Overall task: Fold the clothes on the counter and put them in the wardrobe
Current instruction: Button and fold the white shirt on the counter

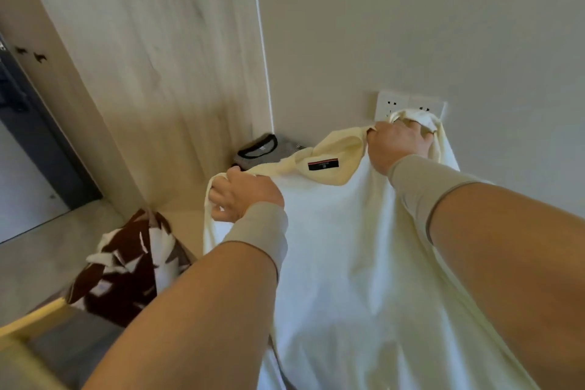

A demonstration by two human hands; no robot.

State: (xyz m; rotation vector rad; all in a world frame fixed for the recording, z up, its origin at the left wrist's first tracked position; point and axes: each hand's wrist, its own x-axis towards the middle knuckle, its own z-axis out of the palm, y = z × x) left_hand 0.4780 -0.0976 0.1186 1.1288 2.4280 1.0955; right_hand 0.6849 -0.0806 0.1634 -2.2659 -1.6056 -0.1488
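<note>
Cream cotton fills the head view: a pale shirt hangs stretched between both hands, its body draping down toward the camera over the counter. The left hand clenches one shoulder of the shirt, fingers curled into the fabric. The right hand grasps the other shoulder, held higher, just in front of a wall socket. A dark label shows inside the sagging collar. Behind, in the corner, lies a grey top with a black neckband. A brown-and-white garment hangs off the counter's left edge.
</note>
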